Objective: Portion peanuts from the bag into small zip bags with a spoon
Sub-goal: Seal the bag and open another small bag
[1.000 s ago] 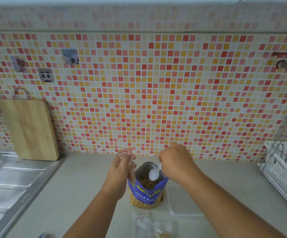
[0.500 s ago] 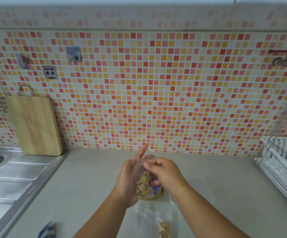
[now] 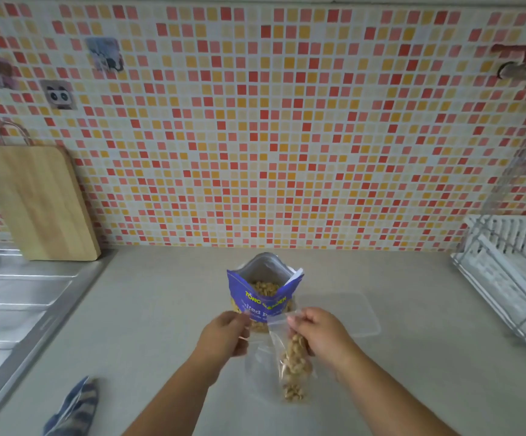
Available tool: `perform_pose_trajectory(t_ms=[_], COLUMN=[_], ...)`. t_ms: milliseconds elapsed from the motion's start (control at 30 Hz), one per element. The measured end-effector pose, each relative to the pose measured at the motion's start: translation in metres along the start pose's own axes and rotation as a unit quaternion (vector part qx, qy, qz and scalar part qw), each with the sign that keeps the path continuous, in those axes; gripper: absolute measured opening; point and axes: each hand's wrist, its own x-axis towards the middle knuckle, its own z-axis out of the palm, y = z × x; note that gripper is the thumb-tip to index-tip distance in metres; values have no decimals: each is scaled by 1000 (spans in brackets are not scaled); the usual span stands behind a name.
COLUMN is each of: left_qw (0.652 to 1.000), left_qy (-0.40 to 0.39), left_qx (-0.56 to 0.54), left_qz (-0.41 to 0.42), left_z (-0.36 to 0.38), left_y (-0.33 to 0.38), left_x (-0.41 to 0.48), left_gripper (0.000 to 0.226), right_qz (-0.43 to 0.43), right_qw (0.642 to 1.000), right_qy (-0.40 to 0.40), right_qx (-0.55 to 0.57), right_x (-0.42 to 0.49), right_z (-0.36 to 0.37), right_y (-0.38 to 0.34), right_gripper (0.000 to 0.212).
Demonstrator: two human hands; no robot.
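A blue peanut bag [image 3: 263,297] stands open on the counter, with peanuts showing inside. In front of it I hold a small clear zip bag [image 3: 290,363] partly filled with peanuts. My left hand [image 3: 223,335] pinches the left end of its top strip. My right hand [image 3: 318,333] pinches the right end. The zip bag hangs just above the counter. No spoon shows in this view.
A clear plastic lid or tray [image 3: 349,313] lies right of the peanut bag. A white dish rack [image 3: 513,278] stands at the far right. At left are a steel sink drainer [image 3: 19,306] and a leaning wooden cutting board [image 3: 35,199]. A blue striped cloth [image 3: 72,410] lies near the front left.
A second ago my right hand held a spoon over the peanut bag. Now both hands have drawn back toward me and hold the filled zip bag by its top.
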Motion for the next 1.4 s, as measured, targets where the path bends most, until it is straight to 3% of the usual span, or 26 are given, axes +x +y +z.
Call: perform_pose_trajectory(t_ms=[67,167,267,367,633,733,867,967,1067,1167,1300,1400], left_qw=[991,939,916,907,909,915,948,981,991,988,982,987], left_qy=[41,57,40,28,35,38,49,-1,-92,-142,-179,-112], left_qx=[126,340,398,419,415,401,312,188,92,63,55,58], left_qz=[-20,-3,16,23,10,19,47,42,15,12,30,95], left_z=[1,12,20,18,6,2,-8,-17,-23,-24,-21,-12], left_y=[-28,-59,-73,-75,-74,-71,-60,-43,-26,-12,10,23], left_x=[10,23,27,30,31,29,22,12,0,-10,-19,-21], left_gripper=[26,45,52,36,12,16,12,2,14,23,39,20], right_qz=[37,70,77,72,59,52,29,-20,-80,-57,-91,-113], right_qw=[998,989,986,982,963,961,954,934,977,998,994,992], right_qy=[22,41,29,36,63,66,67,97,80,35,53,52], right_qx=[-53,-127,-142,-170,-254,-263,-291,-343,-182,-8,4,19], right_x=[1,8,12,14,20,18,15,9,-2,-10,-8,-8], right_z=[3,15,29,34,32,36,35,33,37,40,34,29], right_y=[24,53,69,73,83,83,79,68,44,17,-4,-18], right_gripper=[33,34,32,17,30,34,38,39,28,7,22,23])
